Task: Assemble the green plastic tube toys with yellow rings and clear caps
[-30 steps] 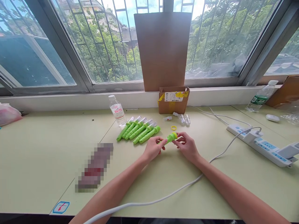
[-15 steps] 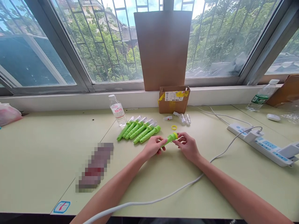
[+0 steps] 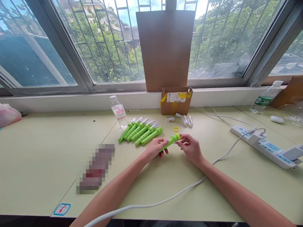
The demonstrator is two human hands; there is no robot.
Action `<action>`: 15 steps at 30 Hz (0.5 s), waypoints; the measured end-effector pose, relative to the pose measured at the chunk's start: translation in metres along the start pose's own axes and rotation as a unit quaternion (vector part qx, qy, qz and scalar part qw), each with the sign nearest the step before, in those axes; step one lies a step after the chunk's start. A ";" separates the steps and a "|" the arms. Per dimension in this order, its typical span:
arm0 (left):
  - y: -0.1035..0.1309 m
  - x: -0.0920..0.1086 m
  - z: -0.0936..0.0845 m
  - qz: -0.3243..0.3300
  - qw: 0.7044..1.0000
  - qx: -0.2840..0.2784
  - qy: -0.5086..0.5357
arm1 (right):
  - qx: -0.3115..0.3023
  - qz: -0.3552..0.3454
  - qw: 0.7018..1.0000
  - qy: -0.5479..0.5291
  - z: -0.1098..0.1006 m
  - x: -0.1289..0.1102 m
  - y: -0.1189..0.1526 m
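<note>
My left hand point(image 3: 156, 148) is closed around the lower part of a green plastic tube point(image 3: 170, 141), which tilts up to the right. At the tube's upper end sits a yellow ring point(image 3: 177, 136). My right hand point(image 3: 190, 147) has its fingertips pinched at that ringed end. Left of my hands lies a row of several green tubes point(image 3: 142, 130), most with clear tips. A loose yellow ring point(image 3: 176, 129) rests just beyond the held tube. Behind it are clear plastic caps point(image 3: 190, 121) and a small white piece with a red part point(image 3: 169, 119).
A water bottle point(image 3: 119, 112) and a cardboard box point(image 3: 176, 102) stand near the window. At right are a power strip point(image 3: 267, 145) and another bottle point(image 3: 266, 97). A white cable point(image 3: 165, 200) crosses the table beneath my right forearm. A blurred dark object point(image 3: 97, 168) lies left.
More of the green tube shows between my hands, and my left fingers have shifted slightly along it. My right hand has stayed almost in place.
</note>
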State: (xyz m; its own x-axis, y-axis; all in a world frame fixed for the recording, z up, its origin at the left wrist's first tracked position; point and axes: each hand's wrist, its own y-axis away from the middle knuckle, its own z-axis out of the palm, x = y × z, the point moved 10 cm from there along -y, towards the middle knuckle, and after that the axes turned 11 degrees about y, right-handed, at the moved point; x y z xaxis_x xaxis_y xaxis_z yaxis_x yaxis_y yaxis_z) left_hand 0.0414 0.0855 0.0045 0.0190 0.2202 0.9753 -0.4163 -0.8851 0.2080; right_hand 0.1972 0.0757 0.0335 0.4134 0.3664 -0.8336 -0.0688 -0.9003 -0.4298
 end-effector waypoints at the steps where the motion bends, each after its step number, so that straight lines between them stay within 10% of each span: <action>1: 0.000 -0.001 0.001 -0.004 1.000 -0.004 0.006 | -0.003 0.001 1.000 -0.003 0.001 0.000 0.000; 15: 0.002 -0.005 0.002 -0.048 0.997 -0.029 0.055 | -0.036 -0.022 0.999 -0.010 0.009 -0.004 0.001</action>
State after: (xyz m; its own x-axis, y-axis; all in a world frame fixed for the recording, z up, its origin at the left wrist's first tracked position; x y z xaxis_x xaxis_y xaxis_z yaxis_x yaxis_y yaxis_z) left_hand 0.0418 0.0816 0.0005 -0.0378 0.3494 0.9362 -0.4701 -0.8330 0.2919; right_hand 0.1871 0.0754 0.0334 0.3969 0.4093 -0.8216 0.0137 -0.8976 -0.4405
